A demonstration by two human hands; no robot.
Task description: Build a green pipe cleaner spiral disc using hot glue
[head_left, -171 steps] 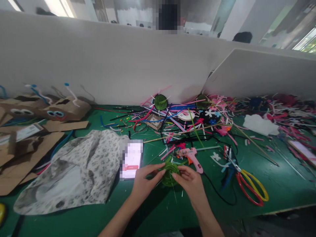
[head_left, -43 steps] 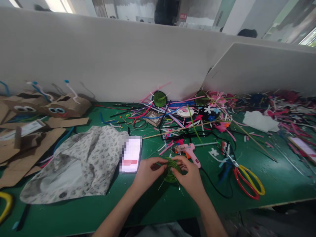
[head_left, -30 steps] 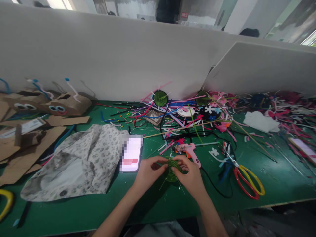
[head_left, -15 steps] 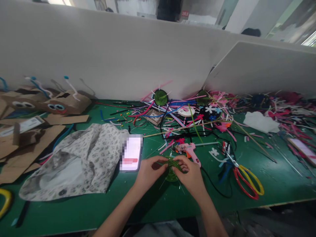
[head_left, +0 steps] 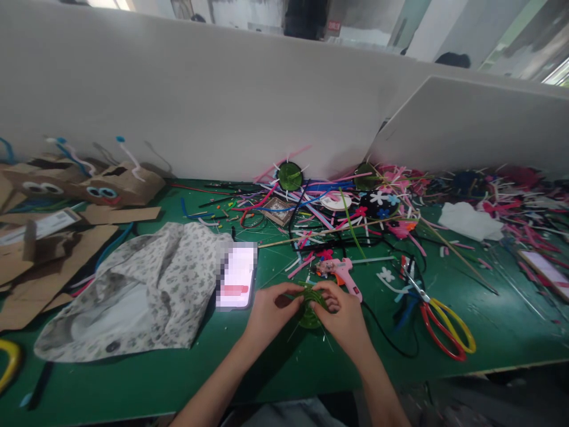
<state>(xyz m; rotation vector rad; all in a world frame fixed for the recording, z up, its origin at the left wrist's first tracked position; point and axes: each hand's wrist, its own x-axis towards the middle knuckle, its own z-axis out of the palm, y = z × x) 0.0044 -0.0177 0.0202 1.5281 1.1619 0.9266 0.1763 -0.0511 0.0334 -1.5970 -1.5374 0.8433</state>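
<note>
Between my hands is a round green piece (head_left: 310, 319), which looks coiled from pipe cleaner, with thin pale spokes sticking out of it. My left hand (head_left: 276, 305) pinches its left edge between thumb and fingers. On the opposite side my right hand (head_left: 340, 308) grips it, thumb on top and fingers curled. Part of the piece is covered by my fingers. Just beyond my right hand lies a pink glue gun (head_left: 344, 274). Left of my left hand rests a phone (head_left: 237, 276) with a lit, partly blurred screen.
Red and yellow scissors (head_left: 447, 326) lie at right. A floral cloth (head_left: 178, 279) spreads at left beside cardboard figures (head_left: 118, 185). Similar green discs (head_left: 290, 176) stand at the back among coloured pipe cleaner scraps. A white partition (head_left: 200, 101) closes off the table's far side.
</note>
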